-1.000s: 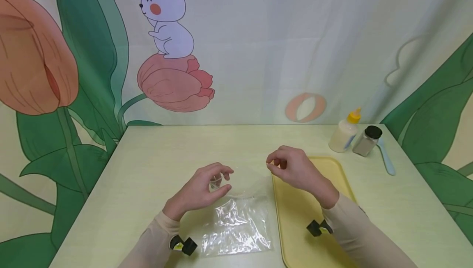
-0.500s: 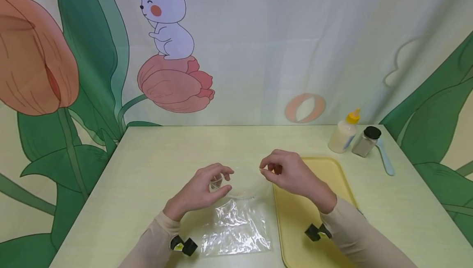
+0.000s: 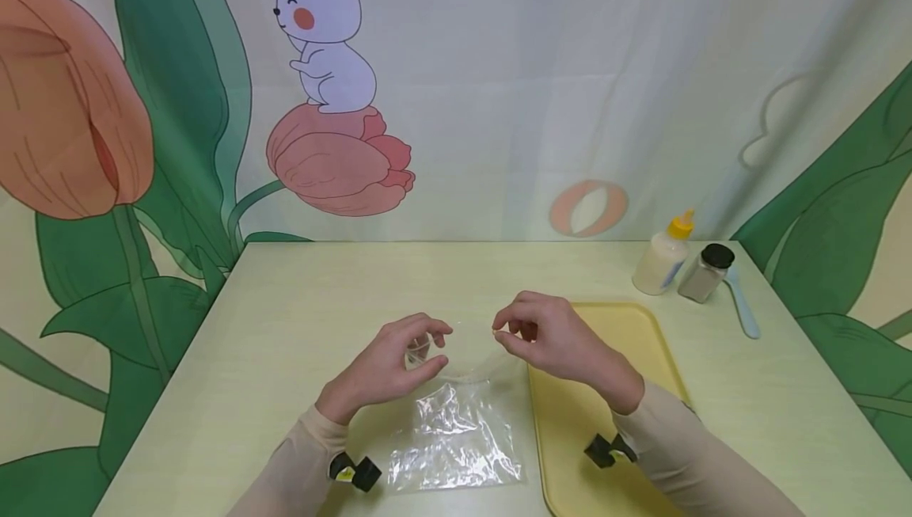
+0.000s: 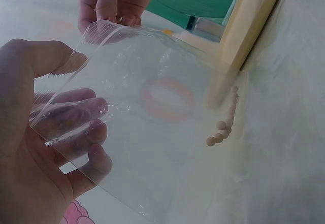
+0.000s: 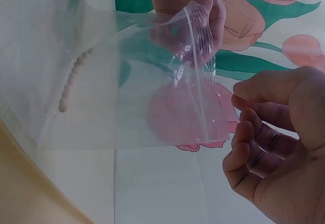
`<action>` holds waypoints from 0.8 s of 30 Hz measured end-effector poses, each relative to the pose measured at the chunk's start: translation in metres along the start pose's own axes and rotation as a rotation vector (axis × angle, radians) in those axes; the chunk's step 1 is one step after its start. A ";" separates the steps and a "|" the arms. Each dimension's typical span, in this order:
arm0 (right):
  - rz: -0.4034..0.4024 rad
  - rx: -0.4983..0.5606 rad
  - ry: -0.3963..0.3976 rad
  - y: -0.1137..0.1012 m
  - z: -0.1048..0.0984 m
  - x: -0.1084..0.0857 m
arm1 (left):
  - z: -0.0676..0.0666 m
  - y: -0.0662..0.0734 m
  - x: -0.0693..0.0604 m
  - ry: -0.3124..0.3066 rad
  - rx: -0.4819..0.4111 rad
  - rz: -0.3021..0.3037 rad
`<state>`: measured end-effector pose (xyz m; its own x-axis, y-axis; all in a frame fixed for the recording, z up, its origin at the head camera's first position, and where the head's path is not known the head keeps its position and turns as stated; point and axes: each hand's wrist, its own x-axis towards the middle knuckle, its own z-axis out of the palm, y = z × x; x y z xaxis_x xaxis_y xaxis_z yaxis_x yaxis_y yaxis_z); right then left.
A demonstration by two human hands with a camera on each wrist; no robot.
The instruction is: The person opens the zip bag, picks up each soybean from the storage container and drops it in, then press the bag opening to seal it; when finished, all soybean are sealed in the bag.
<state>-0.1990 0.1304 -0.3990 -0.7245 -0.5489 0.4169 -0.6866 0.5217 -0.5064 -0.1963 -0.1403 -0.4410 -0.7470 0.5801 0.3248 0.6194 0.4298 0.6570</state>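
My left hand (image 3: 381,363) holds a clear zip bag (image 4: 147,153) near its mouth, with thumb and fingers curved about the plastic. Through the film in both wrist views I see a row of small beige beads (image 5: 68,86) along the bag's bottom. To the right in the head view, the thumb and forefinger of my right hand (image 3: 559,339) meet at their tips on a tiny pale thing, seemingly a bead; it is mostly hidden. That hand is close to the bag's mouth. Shiny clear plastic (image 3: 456,438) lies flat below the hands.
Under my right arm is a yellow tray (image 3: 577,438). A glue bottle with a yellow cap (image 3: 661,260), a black-lidded jar (image 3: 705,275) and a light blue spoon-like tool (image 3: 744,307) are at the back right. A printed curtain (image 3: 484,105) hangs behind the table.
My right hand has moved left and slightly down toward the bag, fingertips still pinched. My left hand has stayed nearly still with the bag.
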 end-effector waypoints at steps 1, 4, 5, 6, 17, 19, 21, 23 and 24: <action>0.000 0.001 0.001 0.000 0.000 0.000 | 0.000 0.000 0.000 0.000 0.000 0.002; 0.004 0.003 0.004 0.000 0.001 0.000 | 0.000 0.000 0.001 0.001 -0.002 0.004; 0.006 0.002 0.006 0.000 0.001 0.000 | 0.000 0.000 0.001 0.002 -0.003 0.004; 0.008 0.001 0.007 0.000 0.001 0.000 | 0.000 0.000 0.001 0.002 -0.004 0.004; 0.005 -0.012 0.017 0.003 0.001 -0.001 | 0.000 0.000 0.000 0.002 -0.002 0.003; 0.001 -0.020 0.020 0.005 0.001 -0.001 | 0.000 0.001 0.000 0.003 0.002 0.004; -0.001 -0.025 0.024 0.007 0.000 0.000 | 0.000 0.000 0.000 0.004 0.005 0.003; 0.002 -0.028 0.030 0.009 -0.001 0.000 | 0.000 0.000 0.000 0.006 0.006 0.004; 0.004 -0.030 0.033 0.010 -0.001 0.000 | 0.000 0.000 0.000 0.007 0.006 0.004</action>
<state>-0.2061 0.1362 -0.4035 -0.7288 -0.5247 0.4399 -0.6845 0.5437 -0.4856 -0.1965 -0.1397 -0.4411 -0.7461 0.5771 0.3321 0.6238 0.4316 0.6516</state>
